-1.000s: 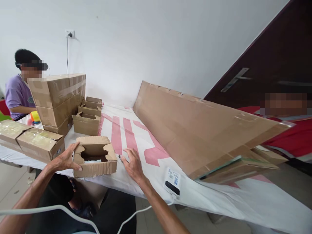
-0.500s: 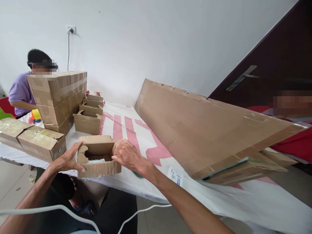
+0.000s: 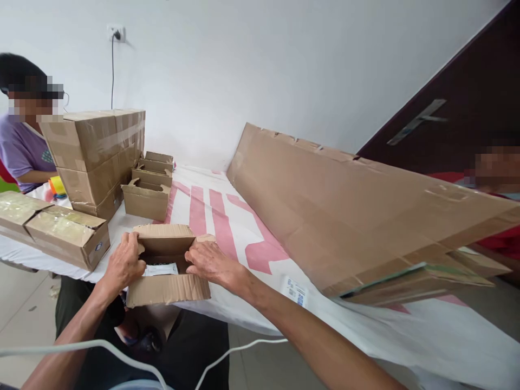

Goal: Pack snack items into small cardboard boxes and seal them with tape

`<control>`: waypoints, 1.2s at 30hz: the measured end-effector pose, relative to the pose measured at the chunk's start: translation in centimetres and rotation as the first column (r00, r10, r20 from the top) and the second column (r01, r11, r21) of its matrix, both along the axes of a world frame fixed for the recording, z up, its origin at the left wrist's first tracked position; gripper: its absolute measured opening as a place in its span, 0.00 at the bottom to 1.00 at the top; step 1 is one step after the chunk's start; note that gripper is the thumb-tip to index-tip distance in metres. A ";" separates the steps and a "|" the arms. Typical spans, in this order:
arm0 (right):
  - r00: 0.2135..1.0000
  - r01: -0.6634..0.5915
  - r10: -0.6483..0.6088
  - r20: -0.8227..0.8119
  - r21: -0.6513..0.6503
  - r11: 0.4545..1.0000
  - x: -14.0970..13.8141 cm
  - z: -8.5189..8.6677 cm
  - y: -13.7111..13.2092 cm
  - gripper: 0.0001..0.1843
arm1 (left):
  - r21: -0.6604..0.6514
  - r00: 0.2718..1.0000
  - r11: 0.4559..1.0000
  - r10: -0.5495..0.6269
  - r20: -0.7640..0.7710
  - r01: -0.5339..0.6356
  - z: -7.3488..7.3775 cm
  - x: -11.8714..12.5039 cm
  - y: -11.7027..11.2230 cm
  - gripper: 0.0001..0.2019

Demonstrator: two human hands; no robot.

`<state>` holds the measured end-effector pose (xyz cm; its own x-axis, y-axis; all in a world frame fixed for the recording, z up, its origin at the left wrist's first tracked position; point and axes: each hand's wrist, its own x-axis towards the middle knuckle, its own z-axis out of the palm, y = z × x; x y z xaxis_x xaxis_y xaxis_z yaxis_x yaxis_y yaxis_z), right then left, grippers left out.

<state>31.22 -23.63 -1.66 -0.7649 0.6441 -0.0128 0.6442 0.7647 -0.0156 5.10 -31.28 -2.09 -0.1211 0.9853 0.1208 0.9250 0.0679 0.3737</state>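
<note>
A small open cardboard box (image 3: 166, 287) sits at the near edge of the white-covered table (image 3: 365, 325). A white packet (image 3: 160, 269) lies inside it. My left hand (image 3: 124, 262) grips the box's left side, fingers curled over the rim. My right hand (image 3: 209, 260) rests on the right side, with fingers bent over the flap there.
Several more small open boxes (image 3: 146, 199) stand in a row behind. Taped cartons (image 3: 95, 157) are stacked at left, with two long taped boxes (image 3: 52, 230) in front. A large flat cardboard sheet (image 3: 345, 211) leans at right. A person in purple (image 3: 22, 154) sits far left. A white cable (image 3: 101, 346) crosses below.
My right hand left the table surface and moved onto the box's right flap. My left hand shifted from the box's outside onto its rim. The box slid slightly toward me.
</note>
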 end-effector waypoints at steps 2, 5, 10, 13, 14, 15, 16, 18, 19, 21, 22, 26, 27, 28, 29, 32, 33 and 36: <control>1.000 -0.018 0.017 0.019 0.014 1.000 0.4 -0.5 -1.0 0.07 | 0.127 0.991 0.991 -0.056 0.124 0.040 -0.8 -1.0 -0.9 0.29; 0.998 -0.049 0.047 0.028 0.040 0.998 0.2 -1.6 -2.5 0.08 | 0.241 0.972 0.969 -0.107 0.211 0.054 -1.2 -1.2 -2.0 0.25; 0.991 -0.059 0.064 0.120 -0.044 0.997 -3.1 -2.3 -3.3 0.12 | 0.148 0.999 0.988 0.034 0.028 -0.038 -0.4 1.6 -1.5 0.25; 0.982 -0.037 0.063 0.178 -0.147 0.988 -5.8 -1.9 -2.5 0.17 | 0.121 0.994 0.991 0.071 -0.080 -0.061 -0.3 2.8 -0.4 0.21; 0.979 -0.025 0.059 0.193 -0.174 0.984 -6.7 -1.8 -2.2 0.17 | 0.116 0.992 0.991 0.073 -0.100 -0.061 -0.3 2.8 -0.1 0.21; 0.977 -0.015 0.056 0.206 -0.197 0.980 -7.6 -1.8 -1.8 0.15 | 0.112 0.991 0.992 0.071 -0.112 -0.059 -0.5 2.8 0.3 0.21; 0.975 -0.004 0.051 0.217 -0.215 0.977 -8.3 -1.8 -1.4 0.12 | 0.107 0.991 0.993 0.066 -0.113 -0.054 -0.6 2.5 0.6 0.20; 0.974 0.019 0.036 0.224 -0.237 0.971 -9.5 -1.8 -0.8 0.08 | 0.104 0.996 0.994 0.044 -0.077 -0.036 -0.8 1.8 1.1 0.19; 0.975 0.029 0.028 0.222 -0.249 0.968 -9.8 -1.8 -0.5 0.08 | 0.105 0.999 0.994 0.030 -0.037 -0.026 -0.9 1.3 1.3 0.19; 0.979 0.038 0.019 0.202 -0.272 0.962 -9.7 -1.7 -0.1 0.07 | 0.100 0.996 0.995 -0.010 0.084 0.002 -0.9 0.1 1.7 0.17; 0.983 0.036 0.017 0.183 -0.281 0.959 -9.4 -1.6 0.0 0.07 | 0.094 0.988 0.995 -0.035 0.154 0.021 -0.9 -0.6 1.9 0.17; 0.996 0.044 -0.016 0.092 -0.313 0.949 -6.5 0.1 -0.2 0.11 | 0.099 0.918 0.986 -0.159 0.363 0.131 -0.5 -3.2 2.2 0.16; 0.998 0.058 -0.048 0.038 -0.338 0.939 -5.5 0.7 -0.2 0.12 | 0.113 0.901 0.982 -0.183 0.392 0.151 -0.4 -3.7 2.2 0.17; 0.995 0.077 -0.096 -0.033 -0.377 0.923 -4.6 1.3 -0.3 0.12 | 0.133 0.887 0.978 -0.205 0.415 0.164 -0.4 -4.1 2.2 0.18; 0.980 0.093 -0.159 -0.120 -0.428 0.899 -3.6 1.9 -0.3 0.12 | 0.156 0.873 0.973 -0.224 0.432 0.173 -0.5 -4.3 2.3 0.20; 0.845 -0.010 -0.317 -0.431 -0.605 0.796 -1.3 3.4 0.0 0.16 | 0.226 0.851 0.954 -0.279 0.444 0.195 -1.3 -3.9 2.7 0.24; 0.776 -0.101 -0.345 -0.528 -0.644 0.758 -0.9 3.6 0.2 0.18 | 0.232 0.855 0.952 -0.286 0.434 0.201 -1.7 -3.3 2.8 0.24; 0.524 -0.369 -0.420 -0.741 -0.642 0.672 -0.8 3.9 0.7 0.23 | 0.170 0.895 0.966 -0.245 0.373 0.194 -3.0 -1.3 3.1 0.27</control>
<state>30.42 -22.95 2.22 -0.6484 0.7462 0.1510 0.0432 0.2341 -0.9713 3.84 -28.15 -5.06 0.0344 0.9720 0.2323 0.6905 -0.1911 0.6976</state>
